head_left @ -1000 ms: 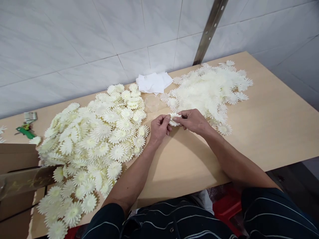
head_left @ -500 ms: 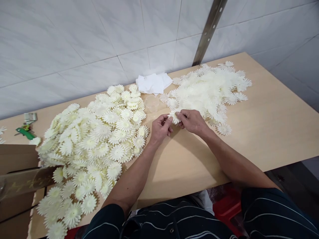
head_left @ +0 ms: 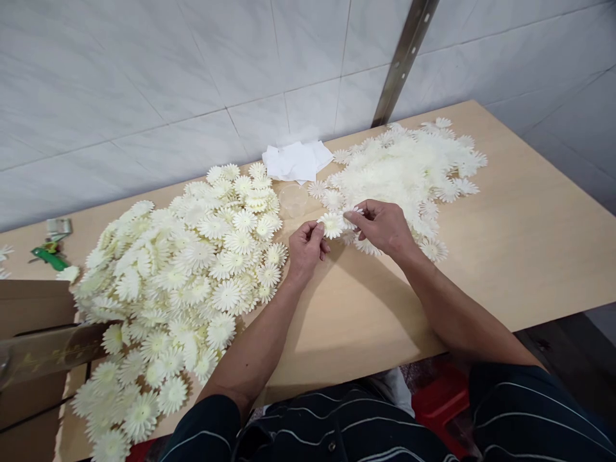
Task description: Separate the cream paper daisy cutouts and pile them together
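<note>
My left hand [head_left: 305, 246] pinches a cream daisy-shaped flower piece [head_left: 332, 224] by its left edge, just above the wooden table [head_left: 505, 256]. My right hand [head_left: 383, 226] is closed too, its fingertips pinching another petal piece beside that flower, at the near edge of the right-hand heap of flat cream petal pieces [head_left: 407, 170]. A big heap of assembled cream flowers [head_left: 183, 269] lies to the left of my left hand.
White paper sheets [head_left: 296, 159] lie by the tiled wall, with a small clear dish [head_left: 292, 199] in front of them. A green tool [head_left: 48, 255] sits far left. A cardboard box [head_left: 33, 346] stands at the left edge. A metal rail [head_left: 402, 61] runs up the wall.
My hands have drawn slightly apart. The flower now shows face up in my left fingers, and my right hand has shifted right and up toward the petal heap.
</note>
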{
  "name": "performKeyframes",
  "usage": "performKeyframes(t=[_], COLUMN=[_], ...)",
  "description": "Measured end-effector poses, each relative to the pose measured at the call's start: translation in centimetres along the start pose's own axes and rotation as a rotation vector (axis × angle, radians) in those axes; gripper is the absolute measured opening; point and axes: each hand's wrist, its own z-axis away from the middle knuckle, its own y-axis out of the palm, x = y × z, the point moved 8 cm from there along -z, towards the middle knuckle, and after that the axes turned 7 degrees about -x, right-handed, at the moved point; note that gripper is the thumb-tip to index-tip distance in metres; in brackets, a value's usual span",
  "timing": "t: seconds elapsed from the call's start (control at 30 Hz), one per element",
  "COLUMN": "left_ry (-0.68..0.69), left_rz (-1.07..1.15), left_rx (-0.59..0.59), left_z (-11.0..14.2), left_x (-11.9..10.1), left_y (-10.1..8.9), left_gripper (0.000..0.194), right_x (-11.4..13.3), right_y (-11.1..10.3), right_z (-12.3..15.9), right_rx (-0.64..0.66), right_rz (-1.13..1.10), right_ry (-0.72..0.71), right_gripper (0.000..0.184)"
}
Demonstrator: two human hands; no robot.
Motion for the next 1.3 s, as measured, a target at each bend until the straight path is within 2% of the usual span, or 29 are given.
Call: performKeyframes(t=[0.17,0.37,0.5,0.63,0.73,0.8,1.0,1.17,1.3], left_ry=[-0.004,-0.006,-0.007,0.01,0.025,0.02,0.001,0.021,0.021], left_rz=[0.002,-0.023,-0.021,-0.014,-0.018,-0.034,-0.095,-0.144,-0.167], left_rx=[-0.005,-0.004,0.018,0.05,0.052,0.058,0.109,0.178,0.174], left_z=[0.0,-0.1,0.0,0.3,0.4,0.3,0.2,0.5,0.6], left_x=[0.0,0.1,0.0,-0.5,-0.7,-0.6,-0.2,-0.5,-0.5], left_y=[-0.1,-0.1,0.2,0.5,0.5,0.5,0.8,1.2,1.2], left_gripper=[0.053,0.055,0.057,0.06,0.062,0.061,0.052,0.063,0.072], right_x=[0.3,-0.2,0.0,0.8,0.6,0.5,1.0,2.0,2.7], right_y=[-0.2,0.3,-0.1,-0.7,-0.6,-0.3,0.3,0.8,1.2], right_z=[0.0,0.0,-0.2,-0.1,0.0,0.2,0.6,1.1,1.6], right_rx=[0.026,0.025,-0.037,-0.131,-0.145,-0.137,-0.156,-0.141,-0.117], right_rz=[-0.043,-0.127,0.01,0.119,0.084,0.053,0.119,0.164,0.136], right_ry=[-0.015,0.03,-0.107,-0.265,-0.233,-0.197,-0.202,-0.275,-0.326], right_gripper=[0.061,0.072,0.067,0.052,0.037,0.034,0.037,0.054,0.064])
